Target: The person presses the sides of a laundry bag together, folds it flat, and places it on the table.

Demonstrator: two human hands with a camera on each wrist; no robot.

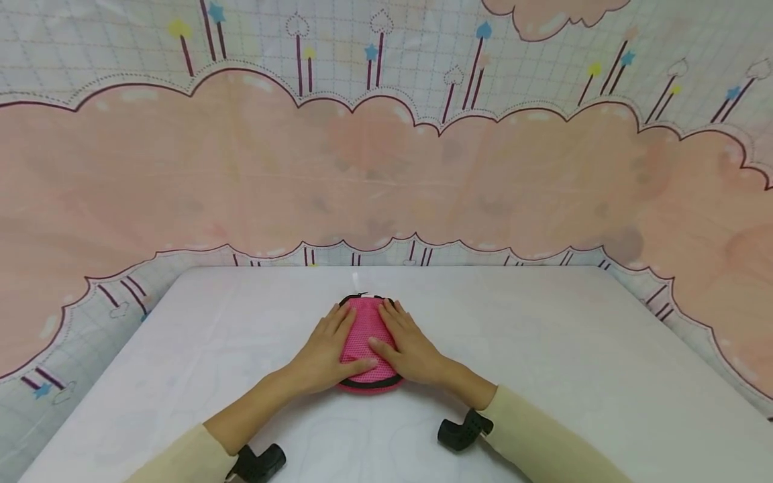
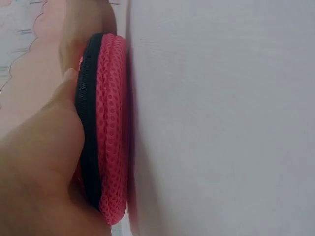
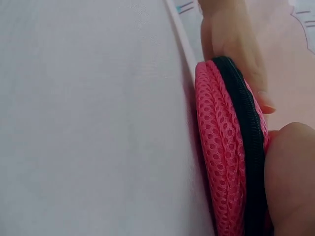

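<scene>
A pink mesh zip pouch (image 1: 364, 325) with a rounded outline and black trim lies on the white table. My left hand (image 1: 321, 352) rests on its left side, fingers stretched toward the far edge and thumb across the near part. On the opposite side my right hand (image 1: 415, 352) lies over the mesh with fingers spread and its thumb pointing inward. Seen from the side in the left wrist view, the pouch (image 2: 112, 123) is fairly flat, and a black zipper (image 2: 88, 98) runs along its edge. The right wrist view also shows the zipper (image 3: 246, 113) closed along the visible stretch.
The white tabletop (image 1: 543, 349) extends around the pouch on all sides. Behind it hangs a peach and white curtain (image 1: 386, 174) with drawn stars and hearts. A black wrist camera (image 1: 461, 431) sits below the right sleeve, another (image 1: 260, 463) below the left sleeve.
</scene>
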